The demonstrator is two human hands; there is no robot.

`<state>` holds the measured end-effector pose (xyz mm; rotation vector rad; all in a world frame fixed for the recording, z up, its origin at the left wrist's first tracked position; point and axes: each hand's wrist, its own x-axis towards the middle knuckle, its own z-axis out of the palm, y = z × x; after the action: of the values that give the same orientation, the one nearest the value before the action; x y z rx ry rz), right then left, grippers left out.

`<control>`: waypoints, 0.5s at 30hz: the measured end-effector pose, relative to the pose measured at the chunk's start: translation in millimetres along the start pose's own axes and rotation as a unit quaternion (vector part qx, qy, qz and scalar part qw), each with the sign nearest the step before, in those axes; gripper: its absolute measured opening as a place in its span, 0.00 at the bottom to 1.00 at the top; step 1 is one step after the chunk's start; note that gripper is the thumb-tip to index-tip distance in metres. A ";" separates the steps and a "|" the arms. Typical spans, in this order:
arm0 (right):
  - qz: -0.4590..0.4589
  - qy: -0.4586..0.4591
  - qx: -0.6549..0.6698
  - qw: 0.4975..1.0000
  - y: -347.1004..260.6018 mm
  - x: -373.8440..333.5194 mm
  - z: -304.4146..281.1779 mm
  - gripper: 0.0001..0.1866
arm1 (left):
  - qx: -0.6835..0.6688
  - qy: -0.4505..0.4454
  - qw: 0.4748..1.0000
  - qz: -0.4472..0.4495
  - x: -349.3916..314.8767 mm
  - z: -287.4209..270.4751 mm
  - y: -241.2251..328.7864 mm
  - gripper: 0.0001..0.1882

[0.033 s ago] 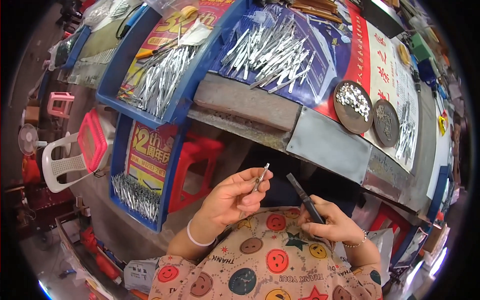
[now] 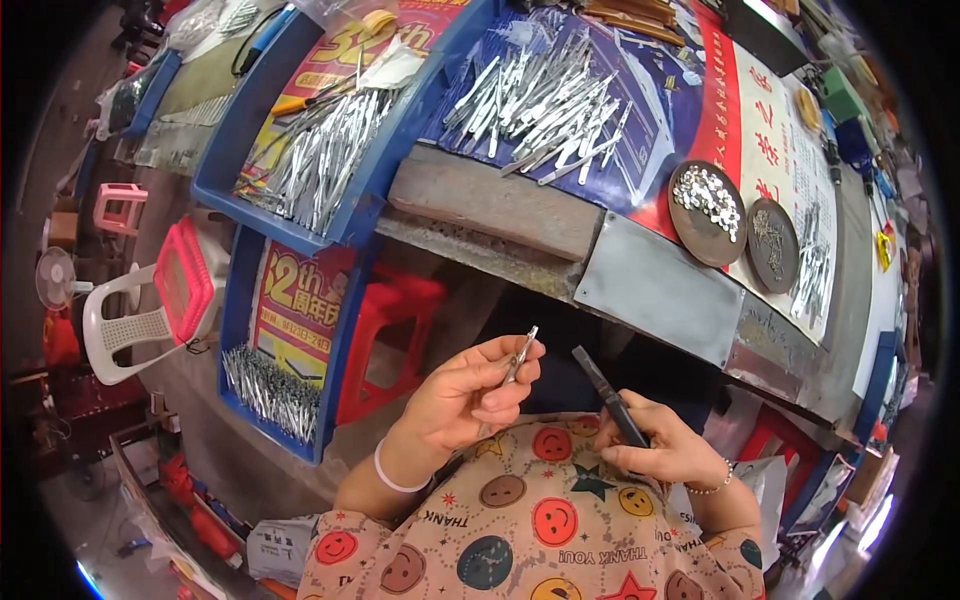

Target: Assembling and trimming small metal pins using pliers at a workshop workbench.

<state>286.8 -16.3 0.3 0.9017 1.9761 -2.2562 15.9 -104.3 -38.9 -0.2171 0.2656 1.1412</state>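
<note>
Left fingers pinching metal piece, both unmoved

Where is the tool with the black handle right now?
In the head view, the black-handled tool is a little right of the middle. The right hand holds it, below the grey metal plate in the picture.

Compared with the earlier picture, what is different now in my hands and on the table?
Nothing has visibly changed: nothing moved, nothing was taken or let go. Your left hand still holds the thin metal piece, your right hand the dark tool.
</note>
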 end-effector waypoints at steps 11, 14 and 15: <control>0.102 0.042 0.144 0.983 -12.6 13.9 15.4 0.09 | -0.063 0.006 0.996 0.060 -8.7 -4.4 2.0 0.20; 0.101 0.046 0.144 0.983 -9.1 18.0 17.0 0.10 | 0.069 0.055 0.991 0.105 -11.2 -4.2 2.5 0.21; 0.103 0.031 0.137 0.985 -7.8 19.6 16.8 0.09 | 0.067 0.057 0.990 0.111 -12.6 -4.7 1.4 0.21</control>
<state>260.7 -23.0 -0.3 1.1534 1.5301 -2.4402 9.3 -116.1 -39.4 -0.1346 0.4752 1.3285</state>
